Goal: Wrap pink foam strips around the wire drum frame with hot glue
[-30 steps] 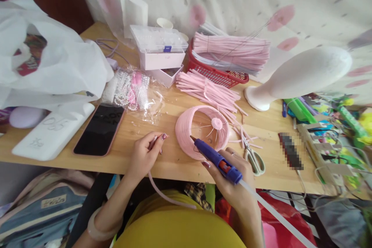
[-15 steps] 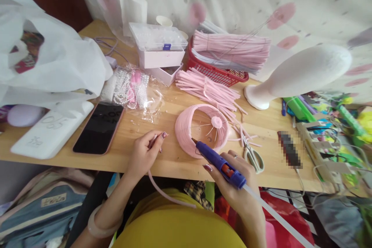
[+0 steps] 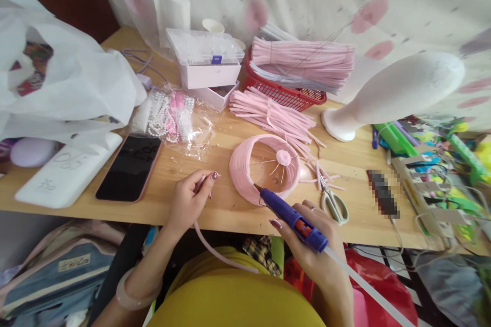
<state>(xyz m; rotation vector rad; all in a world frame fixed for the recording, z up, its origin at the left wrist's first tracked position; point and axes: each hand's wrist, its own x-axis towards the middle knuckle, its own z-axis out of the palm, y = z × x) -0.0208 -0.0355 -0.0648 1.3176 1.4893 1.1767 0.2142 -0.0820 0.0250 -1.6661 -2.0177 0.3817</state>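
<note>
My right hand [image 3: 320, 237] is wrapped round a blue hot glue gun [image 3: 289, 214], a long clear glue stick [image 3: 368, 286] trailing from its back end. The gun's nozzle points at the near rim of a pink wrapped ring [image 3: 241, 173]; whether it touches I cannot tell. Thin white wires and a small pink hub [image 3: 283, 158] show inside the ring. To the left, my left hand [image 3: 191, 199] pinches a pink strip [image 3: 218, 258], whose tail curves down over the table edge towards my lap.
Behind the ring lies a bundle of pink strips [image 3: 272, 115], with a red basket [image 3: 284, 94] of more strips beyond. Scissors [image 3: 333, 199] lie to the right, near a white stand [image 3: 395, 94]. At left are a phone [image 3: 128, 168], bagged beads [image 3: 169, 112] and a white box [image 3: 69, 168].
The view has shifted slightly. Both hands keep nearly the same place, with the glue gun still by the ring and the strip still in my left fingers.
</note>
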